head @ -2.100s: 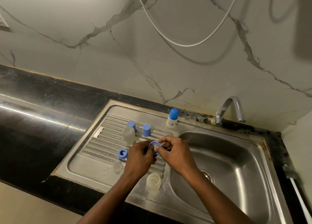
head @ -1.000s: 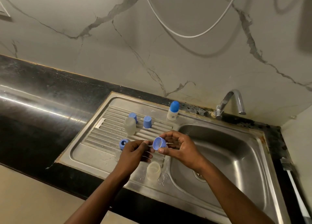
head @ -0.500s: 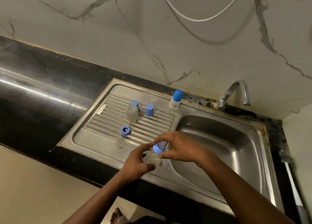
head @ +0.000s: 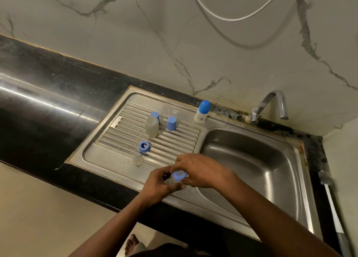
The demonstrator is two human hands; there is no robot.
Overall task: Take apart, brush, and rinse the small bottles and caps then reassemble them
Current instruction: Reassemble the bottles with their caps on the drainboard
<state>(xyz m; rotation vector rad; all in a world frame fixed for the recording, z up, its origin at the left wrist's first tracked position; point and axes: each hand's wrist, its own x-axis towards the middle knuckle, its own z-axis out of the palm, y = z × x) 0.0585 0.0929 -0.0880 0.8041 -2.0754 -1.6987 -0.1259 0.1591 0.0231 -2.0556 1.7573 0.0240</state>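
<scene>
My left hand [head: 157,187] grips a small clear bottle [head: 173,181] at the front edge of the steel drainboard [head: 108,156]. My right hand [head: 201,171] pinches a blue ring cap [head: 179,175] sitting on that bottle's mouth. On the ribbed drainboard stand an inverted clear bottle [head: 152,127], a blue cap [head: 155,115] behind it, another blue cap [head: 171,123], and a blue ring collar [head: 144,146]. A small clear piece [head: 138,160] lies near the collar. A capped white bottle [head: 202,111] stands at the back rim.
The sink basin [head: 251,171] lies right of my hands, with a chrome tap [head: 271,105] at its back. A brush with a white handle [head: 331,200] rests on the black counter at far right. A white hose [head: 232,18] hangs on the marble wall.
My hands moved from the drainboard's middle down to its front edge. The left hand took hold of the clear bottle, and the right brought the blue ring cap onto its mouth.
</scene>
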